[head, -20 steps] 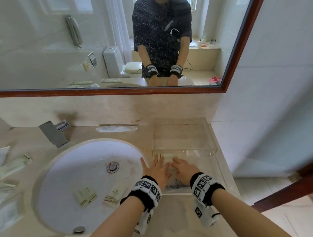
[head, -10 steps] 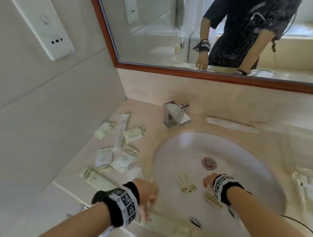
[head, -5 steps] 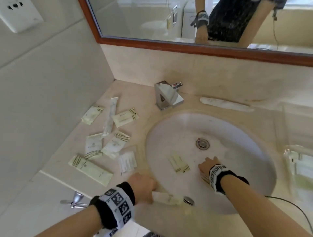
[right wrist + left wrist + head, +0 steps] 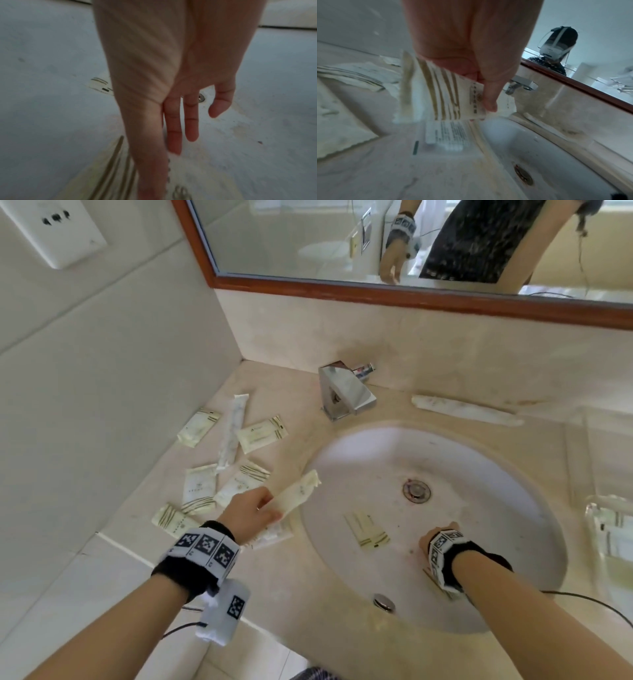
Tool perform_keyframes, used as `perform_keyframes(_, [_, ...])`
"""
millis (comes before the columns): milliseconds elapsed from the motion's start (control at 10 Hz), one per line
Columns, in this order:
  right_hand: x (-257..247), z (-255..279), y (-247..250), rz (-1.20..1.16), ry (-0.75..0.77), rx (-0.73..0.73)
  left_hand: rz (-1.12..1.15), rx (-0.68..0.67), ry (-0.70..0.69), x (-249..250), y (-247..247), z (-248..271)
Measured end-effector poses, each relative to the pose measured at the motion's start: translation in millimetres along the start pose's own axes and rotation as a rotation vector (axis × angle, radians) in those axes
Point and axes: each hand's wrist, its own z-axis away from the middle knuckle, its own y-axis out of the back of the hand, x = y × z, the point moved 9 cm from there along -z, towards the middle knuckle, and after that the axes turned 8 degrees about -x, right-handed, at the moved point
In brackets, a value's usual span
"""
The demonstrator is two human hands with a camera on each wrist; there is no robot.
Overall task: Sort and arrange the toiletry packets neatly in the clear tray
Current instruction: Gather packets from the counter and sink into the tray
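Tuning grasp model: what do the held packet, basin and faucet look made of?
Cream gold-striped packet in the left hand: matte paper or film, likely; crimped ends. Round white sink basin: glossy glazed ceramic, apparently. Square chrome faucet: polished metal, mirror reflections.

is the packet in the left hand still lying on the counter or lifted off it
Lifted. The left hand pinches one end of the packet, and the rest sticks out in the air over the sink rim.

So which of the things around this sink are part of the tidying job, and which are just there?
Part of the job:
- packet pinched in the left hand
- packet in the basin
- packet under the right hand
- loose packets on the counter
- clear tray, at the right edge

Just there:
- tap
- mirror
- wall socket
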Motion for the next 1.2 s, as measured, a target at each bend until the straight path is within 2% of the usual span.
perform_keyframes(300, [-5,-14,-11,0.067,-0.04,-0.122,0.049,0.129,0.159,-55,38,-5])
perform_keyframes(400, [11,-47,-28,-0.16,-0.117,-0.105,0.085,0.196,0.223,-81,57,-5])
perform_keyframes(500, [35,-215,-99,-0.307,-0.132,-0.083,0.139,0.256,0.276,-105,75,-7])
perform_keyframes(600, [48,-198,-102,-0.278,-0.174,-0.08,0.177,0.3,0.289,-114,89,-11])
perform_keyframes(700, [14,-68,-36,-0.175,-0.185,-0.152,0.186,0.317,0.289,-118,99,-18])
perform_keyframes(800, [8,-41,-20,-0.186,-0.151,-0.179,0.188,0.313,0.289,-122,102,-29])
perform_keyframes(900, [1,-51,3,-0.373,-0.029,-0.138,0.192,0.32,0.278,-123,105,-40])
perform_keyframes(1000, [-9,-51,41,-0.733,0.091,-0.095,0.209,0.308,0.284,-127,107,-49])
perform_keyframes(1100, [-13,-63,67,-1.039,0.059,-0.051,0.194,0.284,0.282,-132,105,-58])
perform_keyframes(1200, [-24,-82,71,-1.1,-0.021,-0.013,0.167,0.268,0.286,-137,104,-65])
